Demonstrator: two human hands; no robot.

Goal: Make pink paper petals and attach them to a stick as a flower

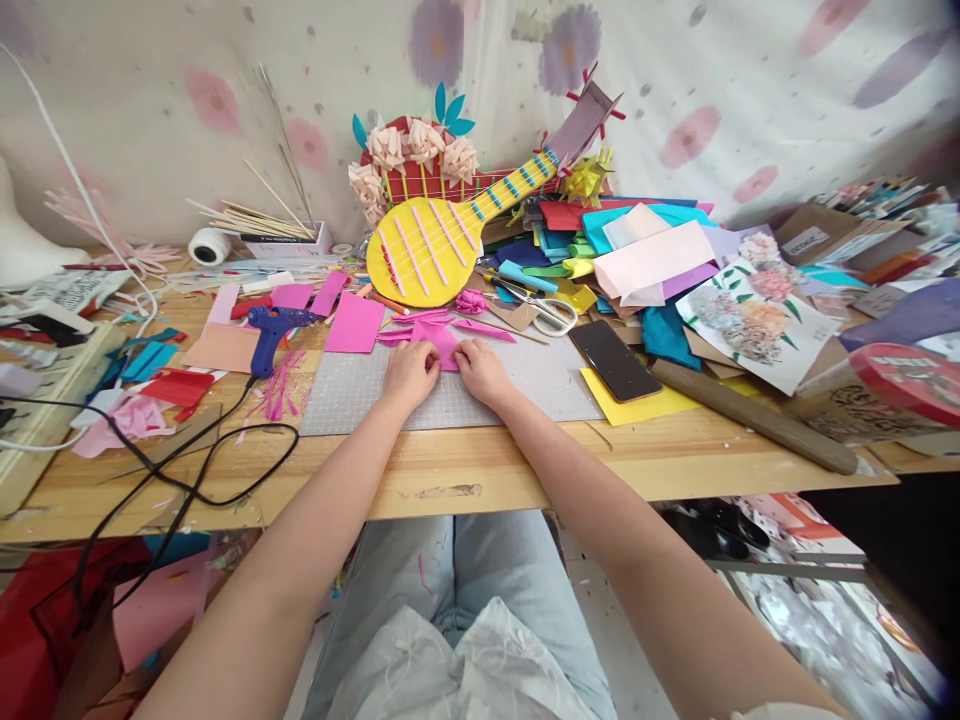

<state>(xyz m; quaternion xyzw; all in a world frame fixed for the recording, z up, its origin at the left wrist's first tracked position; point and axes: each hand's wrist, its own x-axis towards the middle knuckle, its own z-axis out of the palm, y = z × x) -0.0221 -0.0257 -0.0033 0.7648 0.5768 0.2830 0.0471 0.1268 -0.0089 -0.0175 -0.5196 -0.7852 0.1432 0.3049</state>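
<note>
Craft supplies crowd a wooden desk (465, 482) around a piece of pink paper (437, 343), which lies over a grey cutting mat (540, 400) between a person's hands. A yellow stringed-instrument model (424, 250) stands at 12 o'clock, with pink strips (484, 330) just beyond the fingers. Scissors (555, 317) and a heap of coloured sheets (652, 262) sit toward 2 o'clock, a dark phone (615, 360) at 3. A pink square (354, 322) and a blue glue gun (273, 332) lie toward 9 o'clock, the gun's black cord looping toward 8.

Both forearms reach in from 5 and 7 o'clock, converging on the paper. The left hand (412, 375) and right hand (481, 372) are curled, knuckles up, fingertips and thumbs pinching the paper at its near sides.

Lettering on a red-lidded tub (847, 408) toward 4 o'clock is too blurred to read.
</note>
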